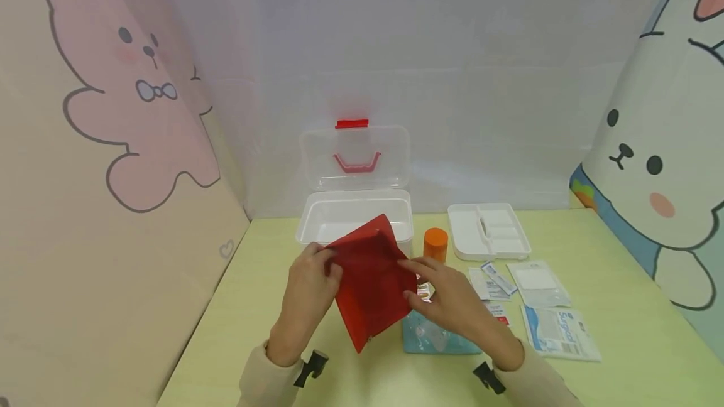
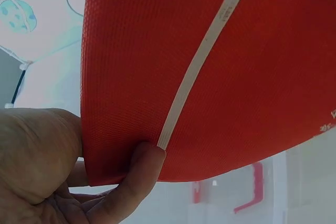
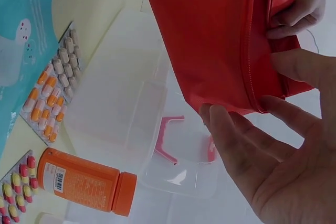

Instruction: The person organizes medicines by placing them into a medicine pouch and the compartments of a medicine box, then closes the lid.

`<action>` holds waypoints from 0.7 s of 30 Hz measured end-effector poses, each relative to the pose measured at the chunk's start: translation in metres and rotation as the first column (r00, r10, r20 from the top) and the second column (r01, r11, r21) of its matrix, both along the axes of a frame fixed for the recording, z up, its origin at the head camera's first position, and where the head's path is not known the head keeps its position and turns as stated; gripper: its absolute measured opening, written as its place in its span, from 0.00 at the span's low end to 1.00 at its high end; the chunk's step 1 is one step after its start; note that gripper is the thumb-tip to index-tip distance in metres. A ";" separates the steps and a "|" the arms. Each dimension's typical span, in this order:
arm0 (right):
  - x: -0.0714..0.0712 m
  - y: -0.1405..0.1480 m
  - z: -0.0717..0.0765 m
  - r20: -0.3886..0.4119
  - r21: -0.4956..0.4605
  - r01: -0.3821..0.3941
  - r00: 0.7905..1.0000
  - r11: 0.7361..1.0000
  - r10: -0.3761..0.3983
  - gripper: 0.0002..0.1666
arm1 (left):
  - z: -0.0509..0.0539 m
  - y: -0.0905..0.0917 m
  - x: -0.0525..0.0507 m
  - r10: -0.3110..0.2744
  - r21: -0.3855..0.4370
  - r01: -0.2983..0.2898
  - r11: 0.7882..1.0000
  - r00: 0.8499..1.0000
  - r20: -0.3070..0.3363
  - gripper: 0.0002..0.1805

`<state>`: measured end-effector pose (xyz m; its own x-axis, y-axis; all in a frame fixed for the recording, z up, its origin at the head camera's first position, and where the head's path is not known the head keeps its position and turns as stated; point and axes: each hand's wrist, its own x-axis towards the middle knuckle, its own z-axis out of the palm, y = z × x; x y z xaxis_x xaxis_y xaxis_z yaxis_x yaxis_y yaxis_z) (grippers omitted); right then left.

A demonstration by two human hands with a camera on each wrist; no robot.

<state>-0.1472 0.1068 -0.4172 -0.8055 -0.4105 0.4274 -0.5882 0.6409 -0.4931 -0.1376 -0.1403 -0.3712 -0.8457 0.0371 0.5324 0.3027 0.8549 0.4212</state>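
A red zippered pouch (image 1: 373, 281) is held up in the air, tilted, above the table. My left hand (image 1: 310, 291) pinches its left corner; in the left wrist view the thumb and fingers (image 2: 142, 177) grip the edge beside a pale strip. My right hand (image 1: 452, 300) is at the pouch's right side, and in the right wrist view its fingers (image 3: 231, 140) curve round the lower edge by the zip, with the thumb on the red surface (image 3: 210, 40). The pouch hides part of the table and the white box behind it.
An open white box (image 1: 356, 196) with a clear lid (image 1: 355, 143) stands at the back. Right of it are an orange bottle (image 1: 435, 245) and a white divided tray (image 1: 489, 231). Flat packets (image 1: 560, 331), a teal pack (image 1: 438, 338) and blister strips (image 3: 50, 95) lie nearer.
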 end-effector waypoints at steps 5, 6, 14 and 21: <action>0.001 0.008 0.005 -0.029 0.012 0.014 0.999 1.000 -0.013 0.34 | 0.001 -0.008 0.001 0.023 0.007 -0.023 1.000 0.999 0.043 0.08; 0.000 0.009 0.005 -0.031 0.022 0.025 0.999 0.999 -0.025 0.34 | 0.001 -0.010 0.002 0.027 0.009 -0.028 1.000 0.998 0.051 0.08; -0.006 0.024 -0.001 0.053 0.170 0.068 0.996 0.983 -0.078 0.33 | 0.001 -0.023 0.003 0.077 0.026 -0.081 0.996 0.991 0.113 0.09; -0.011 0.033 -0.013 0.195 0.260 0.050 0.975 0.964 -0.103 0.37 | -0.004 -0.032 0.007 0.107 0.040 -0.113 0.993 0.985 0.139 0.10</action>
<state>-0.1587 0.1395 -0.4305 -0.8981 -0.4168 0.1404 -0.4356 0.7990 -0.4145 -0.1307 -0.1723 -0.3749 -0.9080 -0.0823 0.4108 0.1451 0.8580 0.4927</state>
